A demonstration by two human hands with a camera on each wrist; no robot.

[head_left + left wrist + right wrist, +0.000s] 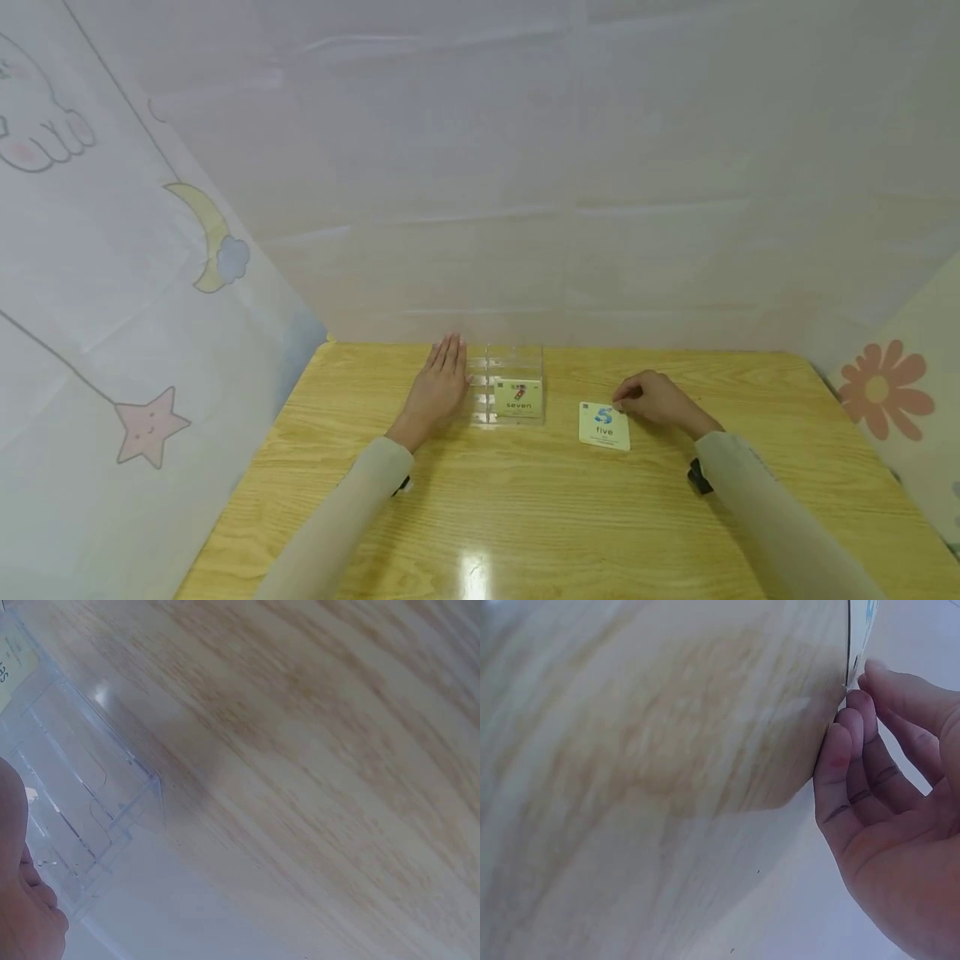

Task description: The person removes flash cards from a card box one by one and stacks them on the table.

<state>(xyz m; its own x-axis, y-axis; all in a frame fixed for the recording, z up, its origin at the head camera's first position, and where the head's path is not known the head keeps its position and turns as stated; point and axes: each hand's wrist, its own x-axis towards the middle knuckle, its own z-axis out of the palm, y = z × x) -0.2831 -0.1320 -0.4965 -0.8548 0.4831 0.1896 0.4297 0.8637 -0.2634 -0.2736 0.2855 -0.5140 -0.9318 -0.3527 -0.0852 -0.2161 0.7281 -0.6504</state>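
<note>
My right hand pinches the upper right corner of a cream card printed with a blue figure and the word "five". In the right wrist view, thumb and fingertips meet at the card's edge, and the card is seen nearly edge-on. A clear plastic compartment tray stands at the back of the table. In its front right part lies a card marked "seven". Against the tray's left side rests my left hand, fingers straight and pointing away.
The light wooden table ends at a pale hanging sheet just behind the tray. Printed sheets with a moon, a star and a flower stand at the sides.
</note>
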